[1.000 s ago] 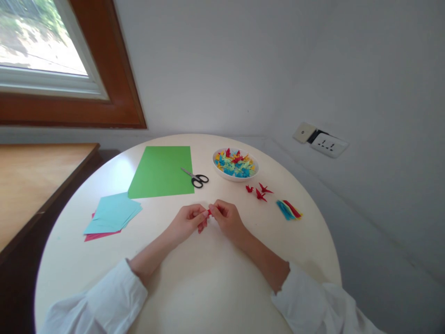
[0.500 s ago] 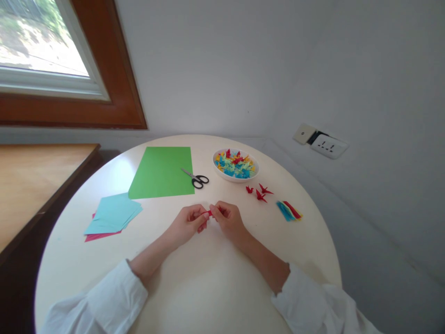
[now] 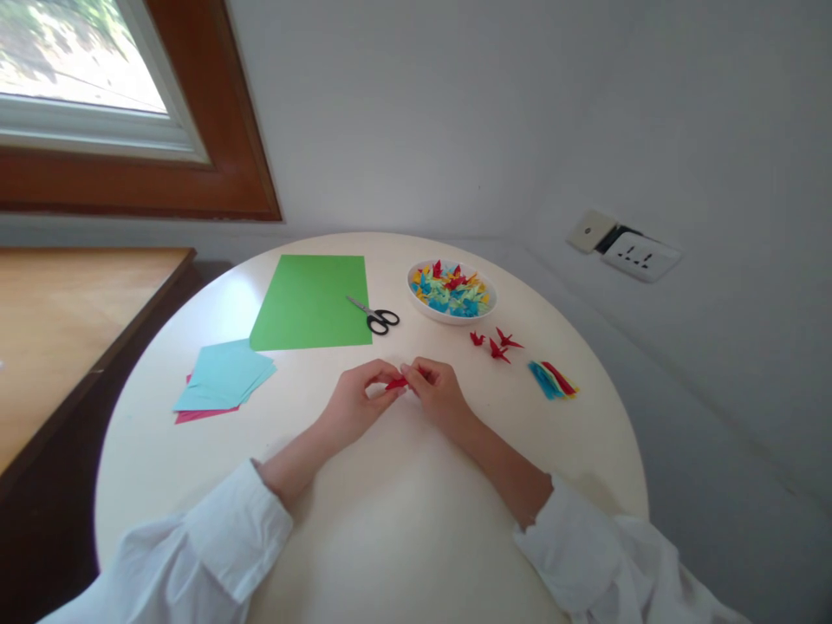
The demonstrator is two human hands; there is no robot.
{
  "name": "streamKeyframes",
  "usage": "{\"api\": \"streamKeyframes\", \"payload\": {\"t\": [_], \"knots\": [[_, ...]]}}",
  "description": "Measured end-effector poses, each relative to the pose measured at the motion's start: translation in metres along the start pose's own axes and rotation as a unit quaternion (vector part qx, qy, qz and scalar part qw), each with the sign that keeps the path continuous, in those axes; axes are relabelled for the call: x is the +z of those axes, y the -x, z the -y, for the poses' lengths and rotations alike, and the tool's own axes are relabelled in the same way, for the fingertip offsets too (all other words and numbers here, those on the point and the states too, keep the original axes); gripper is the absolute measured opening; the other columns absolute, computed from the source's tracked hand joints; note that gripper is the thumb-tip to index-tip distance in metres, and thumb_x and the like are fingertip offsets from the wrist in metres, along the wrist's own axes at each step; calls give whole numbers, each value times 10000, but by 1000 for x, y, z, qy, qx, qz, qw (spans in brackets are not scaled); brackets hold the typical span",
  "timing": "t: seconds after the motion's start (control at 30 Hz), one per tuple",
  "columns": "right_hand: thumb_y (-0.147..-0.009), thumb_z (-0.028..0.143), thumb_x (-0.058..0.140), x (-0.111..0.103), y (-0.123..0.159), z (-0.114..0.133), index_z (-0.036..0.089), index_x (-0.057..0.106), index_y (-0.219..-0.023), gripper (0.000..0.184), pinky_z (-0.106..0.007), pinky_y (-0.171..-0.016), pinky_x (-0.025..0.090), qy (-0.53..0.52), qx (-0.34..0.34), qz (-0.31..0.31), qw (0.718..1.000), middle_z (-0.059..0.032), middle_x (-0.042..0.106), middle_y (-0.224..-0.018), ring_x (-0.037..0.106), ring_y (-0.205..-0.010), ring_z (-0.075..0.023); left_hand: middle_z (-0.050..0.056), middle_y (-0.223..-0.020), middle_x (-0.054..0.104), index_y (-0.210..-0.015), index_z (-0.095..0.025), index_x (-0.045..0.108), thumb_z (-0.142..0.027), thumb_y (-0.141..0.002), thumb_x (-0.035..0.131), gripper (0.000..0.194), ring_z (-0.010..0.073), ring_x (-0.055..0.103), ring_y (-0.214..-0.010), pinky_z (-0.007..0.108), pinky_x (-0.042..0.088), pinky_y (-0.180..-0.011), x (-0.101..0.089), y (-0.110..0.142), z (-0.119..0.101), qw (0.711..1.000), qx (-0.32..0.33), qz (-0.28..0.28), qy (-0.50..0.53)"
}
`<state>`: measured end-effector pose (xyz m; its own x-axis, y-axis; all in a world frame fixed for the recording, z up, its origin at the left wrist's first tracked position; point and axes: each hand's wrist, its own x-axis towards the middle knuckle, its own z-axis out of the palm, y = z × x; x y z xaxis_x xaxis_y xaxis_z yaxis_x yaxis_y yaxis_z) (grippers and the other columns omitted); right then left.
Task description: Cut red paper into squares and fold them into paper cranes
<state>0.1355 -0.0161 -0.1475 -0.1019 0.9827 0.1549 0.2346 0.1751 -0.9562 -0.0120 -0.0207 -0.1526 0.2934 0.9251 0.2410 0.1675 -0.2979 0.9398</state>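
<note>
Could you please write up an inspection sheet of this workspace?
Surface: white round table, one pale top.
Work pieces: red paper between the fingertips; three red folded birds in front of a white dish of multicoloured folded pieces; paper strips to the right.
Clutter: scissors across the right edge of a green sheet; light blue sheets over pink paper.
Hands: left hand and right hand both pinch the red paper.
Cables: nothing seen on the table.
Surroundings: window at left, wall socket at right.

No lettering can be read; no numbers either
</note>
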Motion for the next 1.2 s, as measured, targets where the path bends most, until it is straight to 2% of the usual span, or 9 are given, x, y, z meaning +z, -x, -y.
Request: {"api": "streamKeyframes", "payload": {"t": [0.1,0.23,0.37,0.53,0.73,1.0,1.2], "knots": [[-760,502,494,-1,1,2,203,379,-470,433,-248,-454,246,-6,-10,11,1000,61,341,-437,301,-444,-80,55,-798,677,-780,-147,625,-244,-724,626,111,154,622,-764,289,485,-764,1,-1,-1,1000,-18,-8,24],[-790,540,453,-3,1,4,203,415,-493,451,-255,-482,300,-33,-30,17,999,43,402,-463,363,-468,-94,34,-689,665,-746,-136,608,-304,-663,688,204,135,605,-639,255,473,-629,1,-4,-6,992,-82,-41,88],[-759,476,525,-3,3,4,200,453,-555,351,-252,-503,328,-59,-36,10,998,38,451,-509,391,-497,-98,19,-678,663,-727,-134,598,-352,-586,751,301,133,611,-649,258,475,-648,-1,-6,-10,978,-110,-71,161],[-683,369,622,1,3,2,191,507,-658,214,-255,-556,386,-95,-25,-11,995,23,518,-603,470,-566,-113,14,-681,662,-723,-140,597,-387,-557,768,343,130,611,-656,263,480,-670,-2,-7,-13,974,-112,-75,181],[-683,331,627,3,3,-1,187,555,-702,163,-268,-597,428,-87,-33,-19,995,-3,572,-659,516,-610,-130,26,-670,673,-716,-145,602,-404,-561,759,340,142,616,-638,262,483,-632,0,-6,-10,980,-106,-70,153],[-700,311,611,3,4,1,184,557,-695,138,-261,-586,438,-57,-46,-28,997,-2,581,-657,536,-603,-128,51,-735,682,-769,-138,657,-323,-739,608,193,146,605,-668,241,454,-624,-3,-2,-2,997,-56,-46,40],[-692,293,638,5,5,0,185,588,-731,126,-272,-632,468,-40,-62,-32,997,-23,628,-733,579,-673,-142,51,-743,697,-742,-141,668,-318,-716,615,187,161,610,-690,250,462,-646,-4,-4,-7,995,-59,-68,42]]}}
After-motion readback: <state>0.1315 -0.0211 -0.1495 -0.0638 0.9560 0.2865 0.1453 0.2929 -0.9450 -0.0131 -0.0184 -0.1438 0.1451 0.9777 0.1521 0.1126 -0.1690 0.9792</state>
